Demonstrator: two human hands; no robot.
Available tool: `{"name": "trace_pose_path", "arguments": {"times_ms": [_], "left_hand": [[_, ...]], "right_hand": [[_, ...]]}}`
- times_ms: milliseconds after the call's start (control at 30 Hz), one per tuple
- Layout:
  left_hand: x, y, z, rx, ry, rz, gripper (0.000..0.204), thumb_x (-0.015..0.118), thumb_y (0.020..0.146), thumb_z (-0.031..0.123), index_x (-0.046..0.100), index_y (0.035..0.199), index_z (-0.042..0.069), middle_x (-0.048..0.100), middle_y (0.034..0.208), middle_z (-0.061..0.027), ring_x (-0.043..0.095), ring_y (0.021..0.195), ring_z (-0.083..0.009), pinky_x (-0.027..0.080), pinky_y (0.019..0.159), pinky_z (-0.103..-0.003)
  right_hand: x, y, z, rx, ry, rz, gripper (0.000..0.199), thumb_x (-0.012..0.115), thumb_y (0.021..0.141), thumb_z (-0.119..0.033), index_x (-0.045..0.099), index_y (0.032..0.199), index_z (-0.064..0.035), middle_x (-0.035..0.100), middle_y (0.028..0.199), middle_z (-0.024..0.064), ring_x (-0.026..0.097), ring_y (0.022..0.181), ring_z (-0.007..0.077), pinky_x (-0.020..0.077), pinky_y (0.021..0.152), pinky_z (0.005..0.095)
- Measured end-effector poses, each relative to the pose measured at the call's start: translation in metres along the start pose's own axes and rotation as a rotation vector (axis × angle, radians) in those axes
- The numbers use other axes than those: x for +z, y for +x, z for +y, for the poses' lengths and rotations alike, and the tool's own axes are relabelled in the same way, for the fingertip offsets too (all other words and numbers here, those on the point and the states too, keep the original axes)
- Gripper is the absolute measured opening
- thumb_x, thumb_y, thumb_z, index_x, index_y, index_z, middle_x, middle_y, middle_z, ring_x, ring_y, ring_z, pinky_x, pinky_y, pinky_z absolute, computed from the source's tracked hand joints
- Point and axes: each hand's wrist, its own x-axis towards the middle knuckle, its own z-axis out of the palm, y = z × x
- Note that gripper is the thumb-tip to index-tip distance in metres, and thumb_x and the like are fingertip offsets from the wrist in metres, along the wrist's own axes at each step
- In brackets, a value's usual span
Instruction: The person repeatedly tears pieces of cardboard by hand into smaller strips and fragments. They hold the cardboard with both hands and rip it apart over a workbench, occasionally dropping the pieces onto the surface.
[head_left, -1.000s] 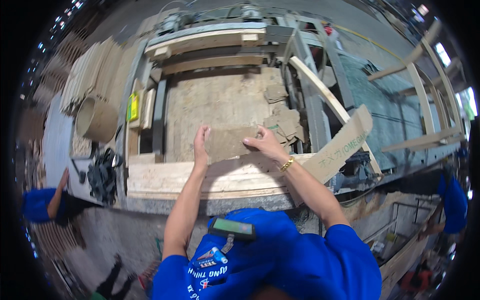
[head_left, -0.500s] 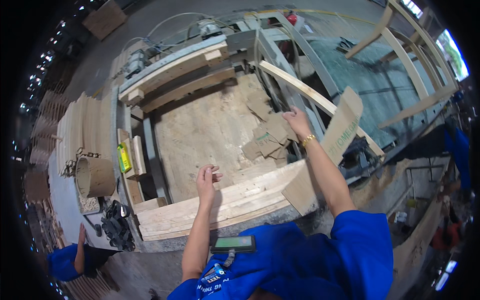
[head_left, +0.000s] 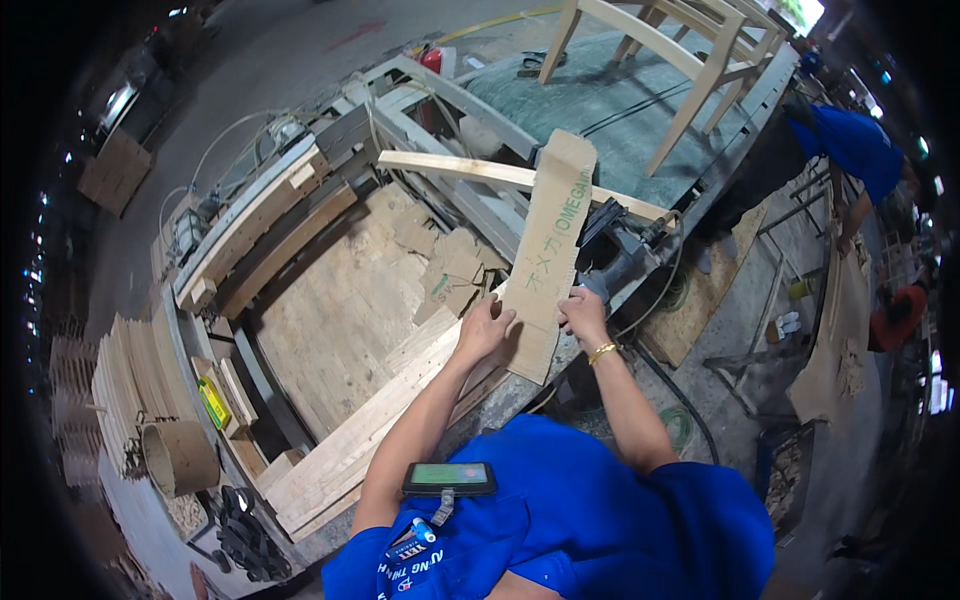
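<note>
A long strip of brown cardboard (head_left: 548,230) with green print lies at a slant across the near right corner of the frame bench. My left hand (head_left: 484,328) pinches its left edge near the lower end. At the opposite edge my right hand (head_left: 583,313), with a gold bracelet at the wrist, has its fingers closed on the cardboard. Just beyond my right hand lies a grey and black power tool, perhaps a nail gun (head_left: 610,262). Torn cardboard pieces (head_left: 455,270) lie on the plywood panel (head_left: 330,300) left of the strip. Pale wooden boards (head_left: 350,450) run along the near side.
A pale wooden bar (head_left: 450,167) crosses behind the cardboard. A wooden chair frame (head_left: 700,70) stands on a green-topped table (head_left: 530,95) at the far right. On the left are stacked wood strips (head_left: 145,375), a round container (head_left: 180,457) and a yellow box (head_left: 213,403). Another person (head_left: 850,150) works at right.
My right hand has left the torn pieces, and my left hand has come over from above the near boards. Both now hold the cardboard strip. The view has turned rightward.
</note>
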Motion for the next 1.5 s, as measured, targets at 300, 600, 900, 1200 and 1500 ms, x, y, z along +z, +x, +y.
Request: {"name": "trace_pose_path", "arguments": {"times_ms": [300, 600, 900, 1200, 1500], "left_hand": [[-0.076, -0.010, -0.035, -0.269, 0.140, 0.005, 0.046, 0.071, 0.071, 0.038, 0.066, 0.095, -0.001, 0.066, 0.081, -0.0136, 0.061, 0.069, -0.0164, 0.048, 0.062, -0.032], [-0.185, -0.234, -0.118, -0.423, -0.008, 0.048, 0.015, 0.069, 0.074, 0.012, 0.062, 0.080, 0.001, 0.056, 0.066, 0.0016, 0.049, 0.063, -0.0071, 0.041, 0.057, -0.025], [-0.134, -0.201, -0.118, -0.008, 0.482, 0.445, 0.041, 0.070, 0.072, 0.023, 0.059, 0.104, 0.001, 0.058, 0.104, -0.0178, 0.053, 0.100, -0.0352, 0.041, 0.088, -0.042], [-0.032, -0.081, -0.049, 0.028, 0.455, 0.419, 0.029, 0.060, 0.079, 0.023, 0.058, 0.097, 0.001, 0.055, 0.097, -0.0169, 0.049, 0.090, -0.0319, 0.035, 0.075, -0.045], [-0.030, -0.084, -0.014, -0.144, 0.042, 0.472, 0.029, 0.054, 0.087, 0.028, 0.054, 0.079, 0.001, 0.058, 0.063, -0.0210, 0.057, 0.066, -0.0397, 0.043, 0.059, -0.046]], "right_hand": [[0.110, -0.115, 0.016, 0.284, 0.364, -0.677, 0.019, 0.064, 0.079, -0.005, 0.056, 0.094, 0.0023, 0.064, 0.081, 0.0103, 0.063, 0.063, 0.0149, 0.0479, 0.047, 0.0243], [0.078, -0.092, -0.048, -0.256, -0.521, -1.381, 0.038, 0.063, 0.080, -0.031, 0.062, 0.107, -0.0034, 0.066, 0.095, 0.0155, 0.063, 0.088, 0.0271, 0.0488, 0.079, 0.0331], [0.127, -0.013, -0.059, -0.952, -1.333, -0.941, 0.047, 0.073, 0.067, -0.027, 0.057, 0.106, -0.0065, 0.056, 0.105, 0.0146, 0.051, 0.106, 0.0317, 0.0396, 0.086, 0.0500], [0.135, -0.016, -0.054, -0.973, -1.378, -0.977, 0.052, 0.079, 0.058, -0.033, 0.053, 0.094, -0.0060, 0.055, 0.100, 0.0147, 0.051, 0.104, 0.0316, 0.0375, 0.086, 0.0490], [0.145, -0.006, -0.054, -0.459, -1.430, -1.611, 0.046, 0.070, 0.070, -0.044, 0.065, 0.089, -0.0017, 0.065, 0.083, 0.0194, 0.062, 0.080, 0.0353, 0.0482, 0.074, 0.0407]]}}
